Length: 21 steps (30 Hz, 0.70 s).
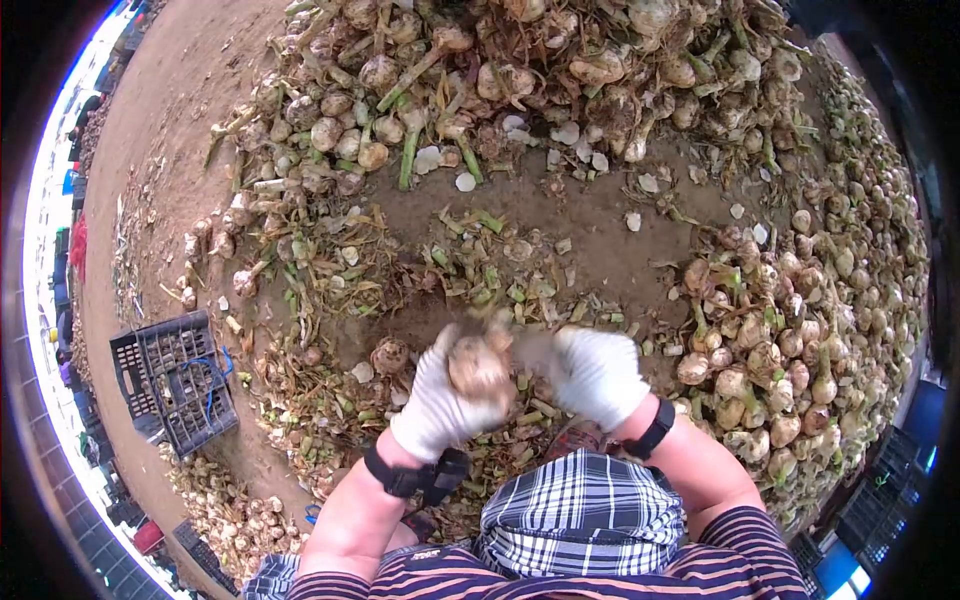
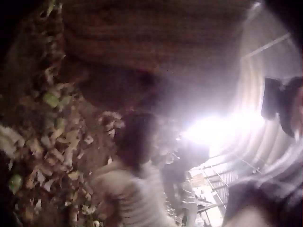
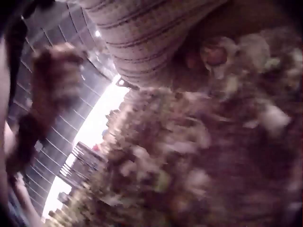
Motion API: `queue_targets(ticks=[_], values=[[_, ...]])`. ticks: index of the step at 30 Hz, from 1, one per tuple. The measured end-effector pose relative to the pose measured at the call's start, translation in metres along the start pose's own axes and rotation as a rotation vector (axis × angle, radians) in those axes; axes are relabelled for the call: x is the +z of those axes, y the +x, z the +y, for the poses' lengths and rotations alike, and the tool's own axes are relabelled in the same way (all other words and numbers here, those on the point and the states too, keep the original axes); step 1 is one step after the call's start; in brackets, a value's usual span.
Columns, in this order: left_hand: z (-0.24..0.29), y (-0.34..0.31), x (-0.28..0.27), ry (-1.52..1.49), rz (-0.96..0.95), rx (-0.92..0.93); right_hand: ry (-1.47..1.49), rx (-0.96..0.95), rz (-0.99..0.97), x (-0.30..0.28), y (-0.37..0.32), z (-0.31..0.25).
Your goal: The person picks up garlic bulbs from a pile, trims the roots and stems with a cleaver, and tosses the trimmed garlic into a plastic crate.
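In the head view my left hand (image 1: pixel 445 400), in a white knit glove, grips a pale brown garlic bulb (image 1: pixel 480 368), its stalk end blurred. My right hand (image 1: pixel 602 375), also gloved, faces it from the right with fingers curled round what looks like a knife (image 1: pixel 535 352). Only a grey blur of the blade shows between the hands, close beside the bulb; the handle is hidden in the fist. In the right wrist view the ribbed glove (image 3: pixel 137 42) fills the top. The left wrist view is dark and blurred.
Untrimmed garlic (image 1: pixel 520 80) with stalks is heaped ahead. Trimmed bulbs (image 1: pixel 770 370) pile up on the right. Cut stalks and peelings (image 1: pixel 340 260) litter the dirt floor. At left stands a black plastic crate (image 1: pixel 175 380) with a blue cord, and more bulbs (image 1: pixel 250 530) lie below it.
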State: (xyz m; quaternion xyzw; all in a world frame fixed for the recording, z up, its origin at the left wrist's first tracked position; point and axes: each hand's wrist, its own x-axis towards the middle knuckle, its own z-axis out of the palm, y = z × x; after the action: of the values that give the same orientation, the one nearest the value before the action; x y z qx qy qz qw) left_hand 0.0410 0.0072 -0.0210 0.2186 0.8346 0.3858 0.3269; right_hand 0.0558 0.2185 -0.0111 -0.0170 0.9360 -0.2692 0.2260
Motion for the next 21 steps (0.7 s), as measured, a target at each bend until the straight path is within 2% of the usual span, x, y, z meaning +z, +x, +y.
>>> queue_targets(ticks=[2, 3, 4, 5, 6, 7, 8, 10, 11, 13, 16, 17, 18, 20, 21], values=[[0.049, -0.006, -0.013, -0.677, 0.188, 0.136, -0.107, 0.210, -0.090, 0.025, 0.004, 0.050], [0.044, 0.011, -0.018, -1.550, 0.111, -0.356, -0.129, 0.219, -0.032, 0.027, 0.001, 0.059], [0.042, 0.018, -0.027, -1.684, 0.141, -0.405, -0.141, 0.231, 0.012, 0.032, -0.007, 0.060], [0.011, 0.017, -0.024, -0.741, 0.365, -0.166, -0.098, 0.238, 0.100, 0.029, -0.009, 0.057], [-0.021, 0.020, -0.026, 0.221, 0.508, 0.097, -0.095, 0.239, 0.118, 0.024, -0.006, 0.056], [-0.019, 0.021, -0.033, 0.533, 0.579, 0.086, 0.074, 0.252, 0.140, 0.021, -0.005, 0.053], [-0.015, 0.023, -0.042, 0.458, 0.471, -0.088, 0.244, 0.265, 0.157, 0.019, -0.006, 0.050], [-0.015, 0.023, -0.042, -0.572, 0.451, -0.066, 0.384, 0.226, 0.078, 0.018, -0.007, 0.041], [-0.027, 0.023, -0.038, -0.573, 0.452, -0.067, 0.420, 0.184, 0.011, 0.015, -0.009, 0.033], [-0.057, 0.025, -0.026, -1.084, 0.476, -0.019, 0.549, 0.147, -0.098, 0.019, -0.011, 0.026], [-0.016, 0.020, -0.025, -1.025, 0.364, -0.025, 0.605, 0.178, -0.096, 0.032, -0.008, 0.030], [0.004, 0.023, -0.031, -1.170, 0.210, 0.087, 0.605, 0.182, -0.096, 0.029, -0.008, 0.029], [-0.003, 0.018, -0.027, -1.172, 0.208, 0.086, 0.564, 0.162, -0.080, 0.021, -0.008, 0.028], [-0.025, 0.003, -0.017, -1.438, -0.039, -0.026, 0.523, 0.141, -0.065, 0.010, -0.007, 0.025], [0.007, 0.003, -0.030, -1.456, 0.045, -0.311, 0.445, 0.103, -0.055, 0.006, -0.007, 0.024]])
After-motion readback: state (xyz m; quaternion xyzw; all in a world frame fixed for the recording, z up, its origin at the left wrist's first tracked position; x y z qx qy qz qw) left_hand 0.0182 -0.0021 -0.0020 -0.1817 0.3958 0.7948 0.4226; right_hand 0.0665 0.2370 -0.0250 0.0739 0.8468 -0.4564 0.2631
